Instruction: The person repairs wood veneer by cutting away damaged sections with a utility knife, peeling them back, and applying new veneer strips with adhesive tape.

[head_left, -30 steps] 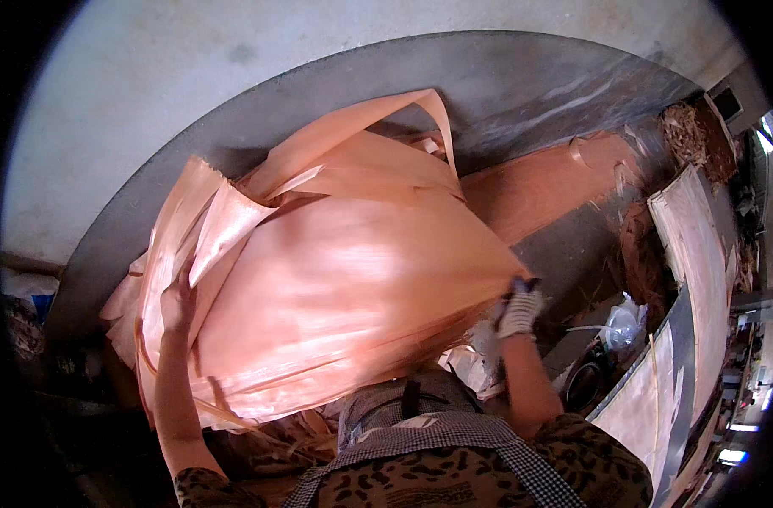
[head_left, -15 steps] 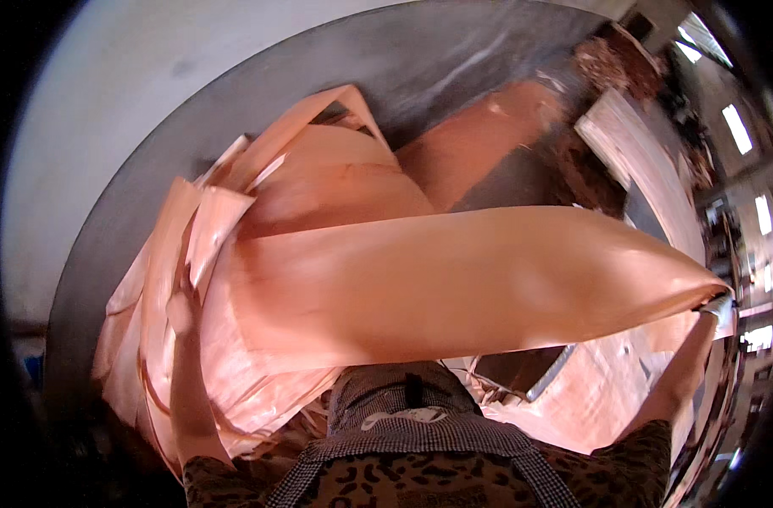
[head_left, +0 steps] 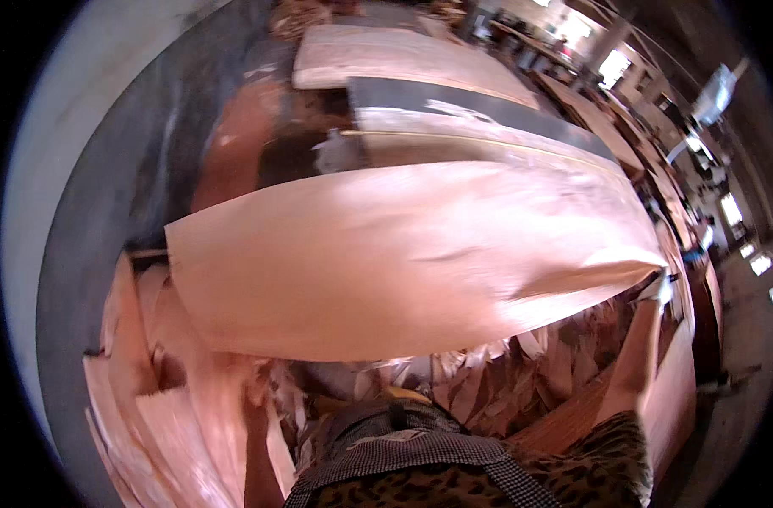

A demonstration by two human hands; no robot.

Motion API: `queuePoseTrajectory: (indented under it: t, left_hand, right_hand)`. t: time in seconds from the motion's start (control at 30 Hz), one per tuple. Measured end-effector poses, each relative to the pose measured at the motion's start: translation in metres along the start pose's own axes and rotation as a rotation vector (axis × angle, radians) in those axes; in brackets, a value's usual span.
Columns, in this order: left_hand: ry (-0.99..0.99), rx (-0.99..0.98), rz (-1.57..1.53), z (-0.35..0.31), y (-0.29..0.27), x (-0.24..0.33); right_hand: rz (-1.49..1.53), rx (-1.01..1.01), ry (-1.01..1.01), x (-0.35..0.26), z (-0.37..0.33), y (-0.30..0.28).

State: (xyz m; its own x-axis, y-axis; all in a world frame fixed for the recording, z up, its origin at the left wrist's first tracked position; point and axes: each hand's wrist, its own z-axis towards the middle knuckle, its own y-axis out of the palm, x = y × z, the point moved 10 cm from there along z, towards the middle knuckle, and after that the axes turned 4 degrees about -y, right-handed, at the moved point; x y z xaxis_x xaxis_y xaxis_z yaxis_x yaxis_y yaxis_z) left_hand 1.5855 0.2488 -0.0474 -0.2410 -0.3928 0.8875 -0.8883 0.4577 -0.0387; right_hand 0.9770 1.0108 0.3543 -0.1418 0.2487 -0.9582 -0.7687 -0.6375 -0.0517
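"Two hands: how do they stand?"

"Well apart. At three o'clock the right hand, in a whitish glove, is clamped on the puckered end of a broad, thin, peach-coloured wooden veneer sheet. Between seven and eight, the left hand is at a loose, layered pile of pinkish veneer; blur hides whether it grips."

"How would that sheet handle?"

"Light and floppy, I'd judge, and apt to split along the grain. Better held near both ends, fingers flat."

"And where from the hands?"

"It bows from the right hand across to nine o'clock, its near edge just beyond the left; whether they touch, I cannot tell."

"Farther out?"

"Torn reddish veneer scraps towards four, long pale flat wooden sheets at twelve."
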Motion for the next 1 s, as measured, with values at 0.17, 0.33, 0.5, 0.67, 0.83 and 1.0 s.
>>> queuePoseTrajectory:
  t: [0.17, 0.33, 0.5, 0.67, 0.83, 1.0]
  left_hand:
    - [-0.281, -0.406, -0.726, -0.017, 0.241, 0.035]
    - [-0.038, -0.386, -0.772, -0.018, 0.319, 0.105]
    - [0.175, -0.392, -0.788, -0.045, 0.395, 0.195]
    - [0.019, -0.439, -0.689, -0.051, 0.541, 0.229]
    - [0.114, -0.268, -0.251, 0.008, 0.653, 0.206]
    - [0.832, -0.14, 0.124, 0.014, 0.754, 0.228]
  right_hand:
    - [0.169, -0.018, 0.081, 0.123, 0.004, -0.111]
    - [0.11, 0.03, 0.214, 0.239, 0.037, -0.243]
    - [0.029, 0.102, 0.323, 0.248, 0.074, -0.277]
    - [-0.015, 0.023, 0.127, 0.218, 0.156, -0.229]
    - [0.05, -0.106, 0.042, 0.227, 0.266, -0.145]
    - [-0.106, -0.241, -0.017, 0.208, 0.315, -0.035]
